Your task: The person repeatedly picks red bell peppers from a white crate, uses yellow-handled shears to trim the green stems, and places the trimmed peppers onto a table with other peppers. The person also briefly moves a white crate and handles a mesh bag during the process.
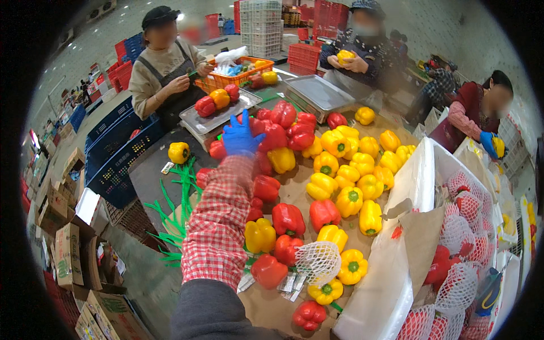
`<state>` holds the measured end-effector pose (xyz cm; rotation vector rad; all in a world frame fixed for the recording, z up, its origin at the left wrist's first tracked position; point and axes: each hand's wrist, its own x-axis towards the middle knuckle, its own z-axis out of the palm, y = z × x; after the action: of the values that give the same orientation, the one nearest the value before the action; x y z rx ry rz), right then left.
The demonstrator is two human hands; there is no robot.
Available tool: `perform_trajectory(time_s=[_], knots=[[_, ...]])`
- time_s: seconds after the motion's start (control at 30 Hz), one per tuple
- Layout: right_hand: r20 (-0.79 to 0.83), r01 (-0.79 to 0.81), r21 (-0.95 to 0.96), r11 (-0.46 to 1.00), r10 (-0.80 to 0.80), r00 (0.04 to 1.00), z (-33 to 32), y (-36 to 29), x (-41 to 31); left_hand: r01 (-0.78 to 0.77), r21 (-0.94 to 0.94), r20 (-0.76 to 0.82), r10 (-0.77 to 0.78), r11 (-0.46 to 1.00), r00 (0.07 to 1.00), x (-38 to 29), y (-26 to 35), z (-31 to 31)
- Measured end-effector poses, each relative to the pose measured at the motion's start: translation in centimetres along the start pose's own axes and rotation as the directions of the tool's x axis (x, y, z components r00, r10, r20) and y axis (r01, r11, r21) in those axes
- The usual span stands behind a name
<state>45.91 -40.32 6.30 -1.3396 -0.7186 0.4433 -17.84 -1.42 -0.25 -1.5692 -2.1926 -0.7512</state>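
Observation:
My left hand (242, 138), in a blue glove, reaches far across the sorting table with its fingers spread. It is over a heap of red bell peppers (274, 135), beside a yellow bell pepper (281, 160); no grasp shows. My right hand (488, 293), seemingly in a blue glove, is at the lower right by the white foam box (418, 178); its fingers are unclear. Inside that box lie red peppers in white foam net sleeves (458, 284). A loose foam net (318, 262) lies among peppers near me. Many yellow peppers (349, 201) cover the table's middle.
Two weighing scales (318, 94) (244, 101) stand at the far side, the left one bearing peppers. Green ties (185, 204) hang over the left edge. An orange basket (238, 74), blue crates (123, 157) and cartons (68, 255) stand around. Co-workers stand opposite and right.

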Motion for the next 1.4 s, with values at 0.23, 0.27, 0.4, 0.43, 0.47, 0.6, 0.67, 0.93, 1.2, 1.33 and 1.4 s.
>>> perform_trajectory(time_s=[0.23,0.27,0.4,0.43,0.47,0.6,0.67,0.93,1.2,1.33,1.4], knots=[[-0.027,-0.001,0.021,1.0,0.002,1.0,-0.8,0.2,-0.6,0.118,-0.25,0.464,0.012,0.961,0.886,1.7,-3.9,1.0],[-0.036,0.003,0.022,1.0,-0.002,0.999,-1.1,0.2,-0.8,0.053,-0.28,0.378,0.06,0.959,0.924,1.5,-4.6,1.7],[-0.002,-0.035,0.093,0.995,0.035,0.999,-0.8,-0.6,-1.4,0.024,-0.249,0.3,0.053,0.968,0.952,1.0,-5.2,1.3],[0.033,-0.083,0.141,0.987,0.079,0.996,-0.4,-1.1,-1.3,-0.028,-0.269,0.255,0.099,0.963,0.962,1.0,-5.9,1.5],[0.032,-0.068,0.095,0.993,0.065,0.997,-0.4,-1.3,-1.4,-0.055,-0.217,0.237,0.107,0.975,0.966,0.8,-5.5,0.7],[0.015,-0.08,0.041,0.996,0.08,0.997,0.1,-1.9,-0.7,-0.309,-0.449,0.0,0.346,0.838,0.938,-0.2,-1.8,-1.7],[0.171,0.019,0.031,0.999,-0.024,0.985,-0.1,-2.2,-0.2,-0.266,-0.751,0.028,0.432,0.604,0.901,-2.7,3.1,-6.7],[0.552,0.239,-0.142,0.961,-0.124,0.825,6.7,-11.4,-2.9,-0.505,-0.86,-0.08,0.956,0.076,0.281,-17.3,18.9,-26.7],[0.795,0.628,-0.257,0.735,-0.209,0.57,10.2,-4.0,-4.9,-0.75,-0.657,0.076,0.982,-0.08,-0.171,-32.7,23.5,-29.6],[0.911,0.704,-0.346,0.62,0.042,0.41,6.5,-5.5,-3.7,-0.64,-0.742,-0.111,0.977,-0.203,-0.181,-30.5,21.5,-30.3],[0.889,0.535,-0.426,0.73,0.229,0.397,4.7,-7.4,-3.3,-0.4,-0.916,0.029,0.999,0.02,-0.015,-27.8,20.2,-30.0]])
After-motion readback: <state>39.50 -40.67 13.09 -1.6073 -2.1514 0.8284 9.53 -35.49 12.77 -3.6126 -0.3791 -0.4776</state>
